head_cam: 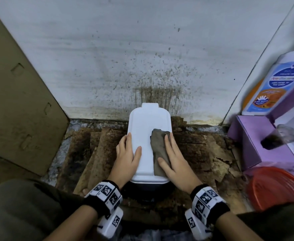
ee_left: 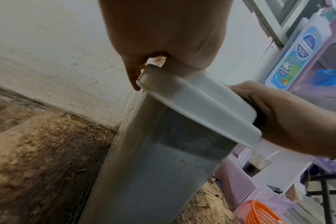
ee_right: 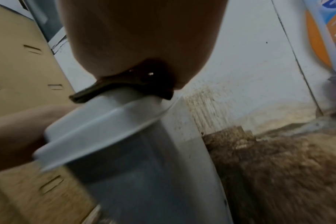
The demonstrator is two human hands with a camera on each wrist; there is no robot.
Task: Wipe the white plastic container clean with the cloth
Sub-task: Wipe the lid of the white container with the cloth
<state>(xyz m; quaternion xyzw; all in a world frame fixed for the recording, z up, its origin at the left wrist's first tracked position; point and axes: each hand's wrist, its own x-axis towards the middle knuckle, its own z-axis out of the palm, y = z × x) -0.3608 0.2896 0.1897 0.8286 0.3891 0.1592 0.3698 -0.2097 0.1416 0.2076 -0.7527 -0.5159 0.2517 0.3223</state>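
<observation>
The white plastic container (head_cam: 148, 136) is stood upright on stained cardboard (head_cam: 203, 150) close to the spattered far wall (head_cam: 142, 49), its white lid seen from above. The left hand (head_cam: 127, 153) is laid along the lid's left edge with fingers straight, thumb on top, nothing grasped. The cloth (head_cam: 159, 150), grey-brown and crumpled, is pressed flat onto the right part of the lid by the right hand (head_cam: 175, 159), fingers extended over it. To the right, a purple box (head_cam: 252, 141) and an orange basket (head_cam: 274, 188) are seen

Smooth white plastic container (head_cam: 143, 136) with translucent sides — matt, creased grey-brown cloth (head_cam: 159, 150) — rough, stained cardboard floor (head_cam: 203, 153).
</observation>
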